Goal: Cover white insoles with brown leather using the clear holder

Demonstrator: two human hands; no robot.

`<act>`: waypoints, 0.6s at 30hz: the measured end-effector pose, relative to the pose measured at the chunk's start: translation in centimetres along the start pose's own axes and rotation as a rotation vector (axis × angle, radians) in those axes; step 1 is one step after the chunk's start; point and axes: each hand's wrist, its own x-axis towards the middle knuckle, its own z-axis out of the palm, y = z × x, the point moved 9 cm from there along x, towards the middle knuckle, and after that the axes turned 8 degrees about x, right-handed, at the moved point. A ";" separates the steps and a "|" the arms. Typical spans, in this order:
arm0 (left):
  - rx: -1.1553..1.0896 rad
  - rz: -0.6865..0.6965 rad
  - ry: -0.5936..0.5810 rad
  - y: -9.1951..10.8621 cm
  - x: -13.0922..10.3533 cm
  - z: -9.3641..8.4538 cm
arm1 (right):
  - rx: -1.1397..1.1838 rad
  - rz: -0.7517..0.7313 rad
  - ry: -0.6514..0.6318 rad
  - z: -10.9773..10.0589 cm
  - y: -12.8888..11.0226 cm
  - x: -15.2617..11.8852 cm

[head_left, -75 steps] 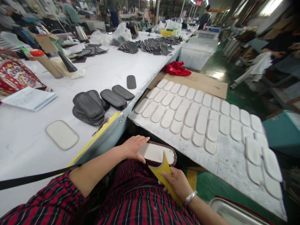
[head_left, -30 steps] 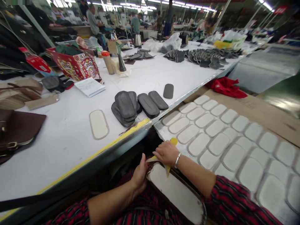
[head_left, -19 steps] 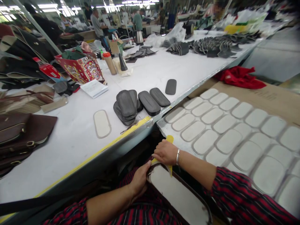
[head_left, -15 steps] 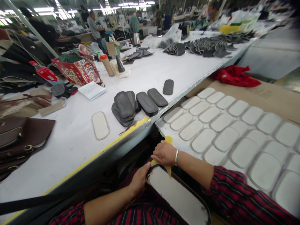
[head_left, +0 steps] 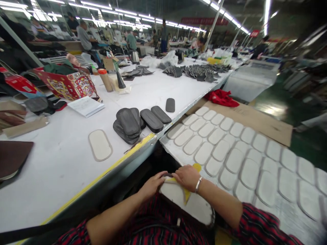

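On my lap lies an oblong dark-rimmed piece, like the base of a bag, with a white board (head_left: 198, 207) inside it. My left hand (head_left: 151, 186) grips its far left end, the fingers over the dark rim. A yellow flat scraper-like tool (head_left: 197, 167) is in my right hand (head_left: 187, 177); its rounded end shows above the fist and a pointed part lies over the white board. The fingers of both hands are close together at the far end of the piece. What lies under the piece is hidden.
White oval pieces with grey edges (head_left: 224, 154) cover the right-hand board. Stacked dark oval pads (head_left: 129, 122) and one white oval (head_left: 100, 145) lie on the white table (head_left: 63, 170). Behind are a red patterned box (head_left: 71, 85), a notebook (head_left: 86, 105) and a red cloth (head_left: 221, 98).
The view has tilted up and turned right. The oblong piece now looks shorter and more tilted, and my right hand with the yellow tool has moved slightly right and down in view.
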 end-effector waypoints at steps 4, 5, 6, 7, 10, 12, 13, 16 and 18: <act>-0.046 -0.025 -0.129 0.4 2.2 0.0 | 0.337 0.290 -0.010 -0.9 3.9 -6.4; -0.039 -0.032 -0.162 0.4 2.9 0.1 | 0.484 0.309 -0.036 -0.5 4.0 -8.2; -0.038 -0.036 -0.192 0.5 3.5 0.4 | 0.623 0.318 -0.059 0.1 3.7 -9.9; -0.045 -0.037 -0.220 0.7 4.0 0.6 | 0.751 0.319 -0.074 0.8 3.0 -11.4; -0.099 -0.037 -0.336 1.0 4.7 1.7 | 1.131 0.352 -0.040 3.8 -0.4 -13.9; -0.139 -0.021 -0.404 0.9 4.3 2.2 | 1.353 0.430 0.042 6.3 -3.0 -13.9; -0.171 -0.008 -0.427 0.8 3.9 2.3 | 1.417 0.492 0.087 7.5 -4.0 -13.5; -0.397 0.067 -0.451 0.2 2.0 2.3 | 1.527 0.707 0.261 10.1 -6.0 -11.5; -0.575 0.124 -0.429 -0.4 0.9 2.1 | 1.571 0.749 0.388 10.6 -6.9 -9.6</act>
